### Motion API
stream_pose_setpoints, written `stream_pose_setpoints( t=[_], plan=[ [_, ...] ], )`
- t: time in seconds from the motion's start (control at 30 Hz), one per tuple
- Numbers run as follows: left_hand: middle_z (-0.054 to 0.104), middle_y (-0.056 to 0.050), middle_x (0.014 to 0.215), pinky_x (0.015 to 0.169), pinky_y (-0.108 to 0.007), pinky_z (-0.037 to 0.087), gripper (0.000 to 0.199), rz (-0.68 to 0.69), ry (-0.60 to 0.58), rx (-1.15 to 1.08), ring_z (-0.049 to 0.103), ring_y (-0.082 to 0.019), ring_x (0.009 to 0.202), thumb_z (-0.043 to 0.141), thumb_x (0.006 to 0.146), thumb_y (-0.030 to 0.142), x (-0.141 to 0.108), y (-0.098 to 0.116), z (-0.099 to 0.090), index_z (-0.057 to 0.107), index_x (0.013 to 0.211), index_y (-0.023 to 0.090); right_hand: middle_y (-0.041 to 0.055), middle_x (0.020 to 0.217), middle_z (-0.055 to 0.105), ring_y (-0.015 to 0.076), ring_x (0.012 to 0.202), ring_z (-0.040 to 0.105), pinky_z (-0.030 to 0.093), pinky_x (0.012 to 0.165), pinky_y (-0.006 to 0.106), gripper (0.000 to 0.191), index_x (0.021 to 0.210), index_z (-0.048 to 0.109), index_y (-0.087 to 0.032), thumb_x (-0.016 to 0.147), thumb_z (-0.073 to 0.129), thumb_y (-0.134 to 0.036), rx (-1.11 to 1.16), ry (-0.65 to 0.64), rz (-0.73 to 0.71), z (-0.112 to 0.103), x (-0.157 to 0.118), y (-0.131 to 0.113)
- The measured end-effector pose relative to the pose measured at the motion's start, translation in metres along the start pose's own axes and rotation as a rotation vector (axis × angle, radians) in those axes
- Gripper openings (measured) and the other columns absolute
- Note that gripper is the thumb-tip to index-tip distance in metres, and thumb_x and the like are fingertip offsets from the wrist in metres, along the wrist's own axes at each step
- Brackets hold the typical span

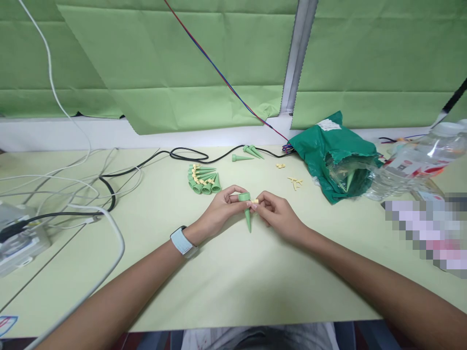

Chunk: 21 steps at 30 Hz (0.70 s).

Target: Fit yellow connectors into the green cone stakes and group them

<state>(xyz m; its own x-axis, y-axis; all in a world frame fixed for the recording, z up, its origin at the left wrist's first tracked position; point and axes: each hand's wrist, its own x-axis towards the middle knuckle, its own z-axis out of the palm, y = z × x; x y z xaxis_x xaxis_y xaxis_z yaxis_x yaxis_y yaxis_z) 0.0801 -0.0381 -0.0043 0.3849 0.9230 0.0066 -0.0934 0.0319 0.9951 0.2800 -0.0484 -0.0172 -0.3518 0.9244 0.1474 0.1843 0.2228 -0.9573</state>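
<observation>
My left hand (226,203) is closed round the upper part of a green plastic watering spike (248,221), its round cup end up and its point toward me. My right hand (277,212) pinches a small yellow valve piece (255,201) at the side of the spike, just below the cup. Fingertips partly cover the spot where the two meet, so I cannot tell how far the piece sits in. Left of my hands, several green spikes with yellow pieces (206,187) lie fanned out together. Loose yellow pieces (295,183) lie beyond my right hand.
More green spikes (242,157) and two small yellow pieces (280,166) lie farther back. A torn green bag (328,150) and a clear plastic bottle (419,158) stand at the right. White and black cables (109,194) run across the left side, near a power strip (22,238).
</observation>
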Motion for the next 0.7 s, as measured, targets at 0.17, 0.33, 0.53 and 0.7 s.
stream_pose_setpoints(
  t=[0.17, 0.33, 0.53, 0.7],
  plan=[
    [0.071, -0.008, 0.109, 0.089, -0.036, 0.054, 0.037, -0.038, 0.008, -0.081, 0.07, -0.021, 0.097, 0.085, 0.076, 0.028, 0.001, -0.001, -0.002, 0.07, 0.109, 0.018, -0.0041, 0.076, 0.057, 0.0103, 0.055, 0.055, 0.044, 0.051, 0.025, 0.031, 0.092, 0.06, -0.021, 0.084, 0.075, -0.047, 0.171, 0.058, 0.065, 0.0, 0.005, 0.001],
    [0.073, -0.009, 0.104, 0.094, -0.041, 0.054, 0.039, -0.065, 0.013, -0.074, 0.069, -0.022, 0.096, 0.085, 0.077, 0.028, 0.001, -0.001, -0.007, 0.073, 0.113, 0.017, -0.0001, 0.072, 0.065, 0.0158, 0.06, 0.065, 0.058, 0.058, 0.032, 0.04, 0.09, 0.063, -0.019, 0.073, 0.085, -0.047, 0.381, 0.007, 0.103, -0.002, 0.008, 0.002],
    [0.073, -0.01, 0.1, 0.094, -0.043, 0.053, 0.035, -0.084, 0.01, -0.082, 0.07, -0.025, 0.097, 0.084, 0.078, 0.027, -0.002, 0.005, -0.003, 0.074, 0.109, 0.015, 0.0014, 0.069, 0.069, 0.0153, 0.059, 0.066, 0.057, 0.058, 0.031, 0.037, 0.084, 0.065, -0.018, 0.07, 0.089, -0.042, 0.37, 0.02, 0.026, -0.002, 0.007, 0.004],
    [0.073, -0.01, 0.095, 0.089, -0.04, 0.054, 0.028, -0.124, 0.012, -0.122, 0.07, -0.024, 0.096, 0.086, 0.075, 0.026, -0.005, 0.012, 0.002, 0.075, 0.098, 0.014, 0.0009, 0.067, 0.069, 0.015, 0.057, 0.065, 0.056, 0.057, 0.031, 0.035, 0.08, 0.066, -0.018, 0.07, 0.088, -0.043, 0.306, 0.023, 0.0, -0.004, 0.005, -0.006]
  ],
)
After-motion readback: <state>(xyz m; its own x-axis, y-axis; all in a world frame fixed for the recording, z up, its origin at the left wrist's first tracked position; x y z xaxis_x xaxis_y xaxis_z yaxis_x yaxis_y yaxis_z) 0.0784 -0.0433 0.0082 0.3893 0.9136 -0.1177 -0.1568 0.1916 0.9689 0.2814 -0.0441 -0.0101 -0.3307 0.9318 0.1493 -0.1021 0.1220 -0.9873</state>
